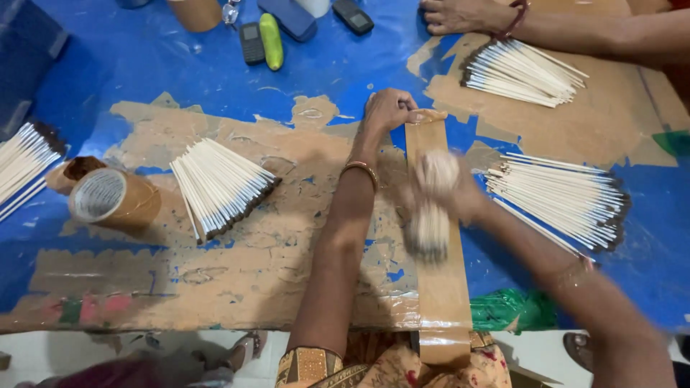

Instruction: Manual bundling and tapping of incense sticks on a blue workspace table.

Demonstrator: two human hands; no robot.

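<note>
At frame centre, the left hand [388, 109] is pinning the far end of a brown tape strip [438, 287] to the desk [215, 65], while the blurred right hand [453, 197] is gripping a stick bundle [430, 226] over it. The sticks look light, thin and snappable, best held mid-bundle; the tape looks limp and sticky.

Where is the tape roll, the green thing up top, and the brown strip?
Tape roll [108, 197]: head view, on its flat side face.
Green thing [272, 41]: head view, middle of its body.
Brown strip [440, 287]: head view, bare part below the blurred bundle.
</note>
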